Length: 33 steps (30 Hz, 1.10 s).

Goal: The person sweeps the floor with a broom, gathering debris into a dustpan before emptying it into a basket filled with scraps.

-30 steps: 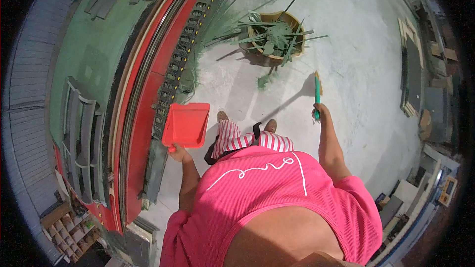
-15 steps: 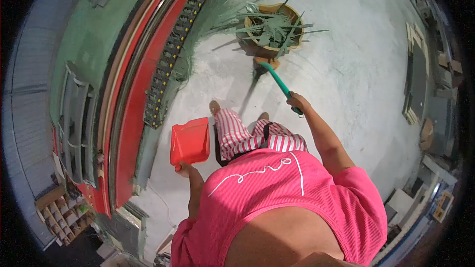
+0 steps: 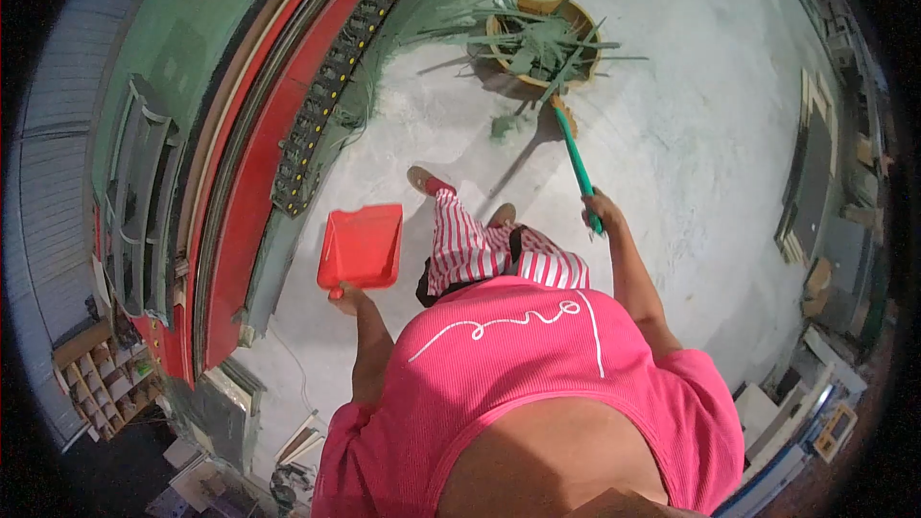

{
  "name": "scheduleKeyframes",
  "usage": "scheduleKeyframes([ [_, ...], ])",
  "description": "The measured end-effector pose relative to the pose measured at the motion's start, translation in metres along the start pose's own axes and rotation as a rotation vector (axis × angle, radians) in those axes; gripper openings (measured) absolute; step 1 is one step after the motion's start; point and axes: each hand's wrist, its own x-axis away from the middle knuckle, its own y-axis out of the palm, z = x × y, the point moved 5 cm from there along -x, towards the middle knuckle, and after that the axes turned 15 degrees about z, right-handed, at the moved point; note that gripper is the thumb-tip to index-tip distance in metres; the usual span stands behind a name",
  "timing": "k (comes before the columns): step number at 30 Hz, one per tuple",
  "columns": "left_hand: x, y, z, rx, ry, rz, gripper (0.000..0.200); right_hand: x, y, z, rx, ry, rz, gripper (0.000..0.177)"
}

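Observation:
My left hand is closed round the short handle of a red dustpan, held out to the left of my legs with nothing visible in its pan. In my right hand is the green handle of a hand broom, which points away from me. Its orange-brown head is near the floor, just below a round yellow tub. Green strips and scraps fill the tub, and several stick out over its rim. A small patch of green dust lies on the floor left of the broom head.
A long red and green machine with a black cable chain runs along the left. More green strips and dust lie beside it. Flat panels lean at the right. A compartmented wooden rack stands at lower left.
The broom has swung to the right, and its head is now right of the green dust patch, which shows more plainly. The dustpan has shifted slightly up and left in view.

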Motion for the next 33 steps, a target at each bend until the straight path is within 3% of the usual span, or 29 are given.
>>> scheduleKeyframes([
  [4,0.018,0.001,0.031,0.185,0.02,-0.045,0.022,0.009,0.026,-0.01,-0.144,0.121,-0.146,0.026],
  [6,0.03,0.018,0.031,0.991,-0.482,-0.264,0.02,0.018,0.032,-0.008,-0.225,0.177,-0.224,0.025],
  [7,0.029,0.026,0.026,0.993,-0.488,-0.264,0.02,0.026,0.033,-0.006,-0.279,0.22,-0.259,0.029],
  [9,0.02,0.045,0.01,0.508,-0.084,-0.164,0.017,0.038,0.031,-0.01,-0.282,0.21,-0.277,0.031],
  [12,0.02,0.059,-0.001,0.618,-0.106,-0.258,0.018,0.078,0.034,-0.035,-0.235,0.154,-0.269,0.041],
  [14,0.016,0.062,-0.016,0.755,-0.219,-0.285,0.015,0.089,0.037,-0.051,0.021,-0.057,-0.191,0.048],
  [16,0.018,0.059,-0.021,0.891,-0.331,-0.314,0.013,0.056,0.047,-0.046,0.079,-0.086,-0.135,0.054],
  [18,0.021,0.027,-0.006,0.324,0.038,-0.107,0.011,0.014,0.058,-0.064,0.339,-0.519,-0.005,0.051],
  [19,0.013,0.031,-0.017,0.325,0.041,-0.101,0.011,0.014,0.063,-0.085,0.422,-0.438,-0.019,0.05],
  [21,-0.006,0.054,-0.057,0.655,-0.237,-0.249,0.012,0.001,0.076,-0.118,0.571,-0.402,-0.018,0.046],
  [24,0.002,0.01,-0.038,0.476,-0.149,-0.204,0.013,-0.022,0.09,-0.133,0.629,-0.426,-0.001,0.039],
  [25,-0.01,0.025,-0.067,0.632,-0.232,-0.203,0.018,-0.022,0.092,-0.133,0.645,-0.389,0.01,0.039],
  [26,-0.01,0.021,-0.066,0.627,-0.234,-0.198,0.018,-0.024,0.093,-0.13,0.663,-0.351,0.021,0.038],
  [28,-0.003,0.01,-0.071,0.851,-0.418,-0.126,0.025,-0.023,0.085,-0.114,0.654,-0.333,0.01,0.039],
  [29,-0.001,0.006,-0.071,0.847,-0.426,-0.126,0.025,-0.018,0.077,-0.106,0.638,-0.317,0.004,0.04],
  [31,0.002,-0.003,-0.064,0.402,-0.158,-0.075,0.028,0.002,0.059,-0.101,0.805,-0.457,-0.012,0.043],
  [33,0.002,0.002,-0.07,0.406,-0.102,-0.064,0.027,0.019,0.034,-0.091,0.766,-0.374,-0.044,0.046],
])
